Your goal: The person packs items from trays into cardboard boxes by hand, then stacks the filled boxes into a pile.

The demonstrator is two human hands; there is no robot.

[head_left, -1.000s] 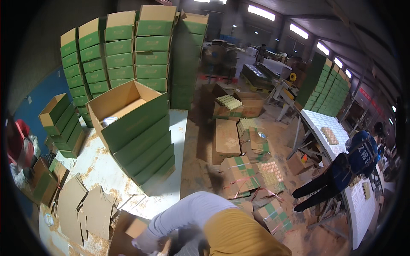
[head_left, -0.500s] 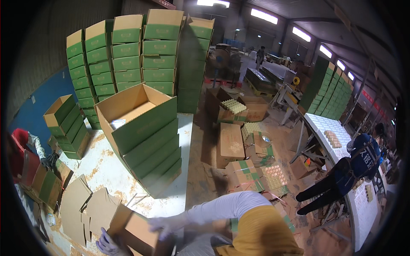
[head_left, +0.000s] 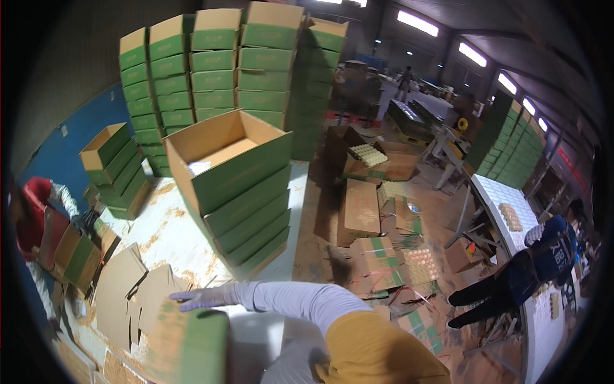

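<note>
A cardboard box (head_left: 185, 345) with a green band is tilted in front of me at the lower left, blurred by motion. My right hand (head_left: 208, 298), in a light glove, reaches across from the right and rests at the box's far upper edge. Its fingers are stretched out nearly straight, pointing left. My left hand does not show; the box may hide it. Flat cut cardboard sheets (head_left: 121, 291) lie just beyond the box, on the white surface (head_left: 167, 240).
A stack of nested open green boxes (head_left: 246, 192) stands ahead, with taller stacks (head_left: 211, 80) behind. At left, a person in red (head_left: 38, 214) handles a carton. Cartons and egg trays (head_left: 422, 264) cover the floor on the right, near a person in dark blue (head_left: 543, 246).
The box has turned so that its green-banded outside shows instead of its open inside. My right hand has moved left and up onto its edge. My left hand has gone out of sight.
</note>
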